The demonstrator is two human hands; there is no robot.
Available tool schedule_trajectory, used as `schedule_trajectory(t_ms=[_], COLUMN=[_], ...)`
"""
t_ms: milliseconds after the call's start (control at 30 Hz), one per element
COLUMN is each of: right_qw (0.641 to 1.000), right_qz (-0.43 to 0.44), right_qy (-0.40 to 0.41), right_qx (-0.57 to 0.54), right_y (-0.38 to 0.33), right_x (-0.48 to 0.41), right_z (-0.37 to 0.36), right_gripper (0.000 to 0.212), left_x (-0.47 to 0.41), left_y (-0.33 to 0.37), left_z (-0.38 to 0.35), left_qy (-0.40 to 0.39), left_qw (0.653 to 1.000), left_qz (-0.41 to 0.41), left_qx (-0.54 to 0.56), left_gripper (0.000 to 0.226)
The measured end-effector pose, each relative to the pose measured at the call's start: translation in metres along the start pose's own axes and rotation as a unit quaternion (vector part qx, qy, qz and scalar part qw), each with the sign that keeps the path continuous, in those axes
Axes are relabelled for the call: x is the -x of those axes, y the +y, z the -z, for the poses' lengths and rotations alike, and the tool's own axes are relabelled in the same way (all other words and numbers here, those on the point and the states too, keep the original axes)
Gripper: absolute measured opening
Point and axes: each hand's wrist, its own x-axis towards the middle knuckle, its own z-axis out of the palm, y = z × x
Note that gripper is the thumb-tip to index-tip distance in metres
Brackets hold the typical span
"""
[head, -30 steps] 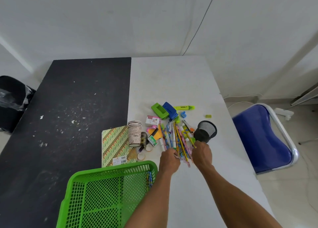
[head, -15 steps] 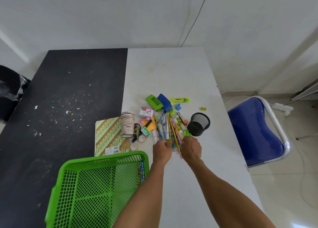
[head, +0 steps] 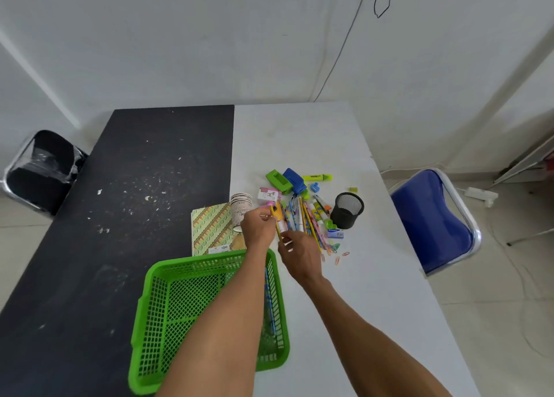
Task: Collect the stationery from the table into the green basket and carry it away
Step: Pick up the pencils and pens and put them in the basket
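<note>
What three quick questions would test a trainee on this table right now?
1. Multiple choice: what lies just beyond the far rim of the green basket? A, patterned notebook; B, stapler; C, chair.
2. True or false: the black mesh cup stands on the white tabletop, outside the basket.
3. Fill in: the ___ forearm passes over the basket.
Key: 1 A; 2 true; 3 left.
</note>
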Motion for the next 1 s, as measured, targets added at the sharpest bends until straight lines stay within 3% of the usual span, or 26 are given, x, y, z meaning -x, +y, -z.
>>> schedule_trajectory(t_ms=[233, 467, 700, 1000], right_qw=[0.999, 0.988, 0.972, 0.97], right_qz=[-0.01, -0.06, -0.12, -0.114], right_qy=[-0.028, -0.107, -0.17, -0.183], right_qx=[0.023, 0.095, 0.109, 0.115], right_y=[-0.047, -0.045, -0.024, -0.012], right_x=[0.068, 0.129, 0.13, 0.114], right_z=[-0.047, -0.077, -0.094, -0.108], right_gripper=[0.003, 0.016, 0.027, 0.028], left_x=[0.028, 0.069, 0.062, 0.049], left_y=[-0.039, -0.1, -0.143, -0.165], left_z=[0.055, 0.063, 0.04, 0.022], left_qy=[-0.026, -0.045, -0.07, -0.07], left_qw=[0.998, 0.992, 0.985, 0.983], left_qz=[0.053, 0.113, 0.13, 0.161], left_qx=[-0.024, -0.039, -0.086, -0.048], left_gripper=[0.016, 0.012, 0.021, 0.015])
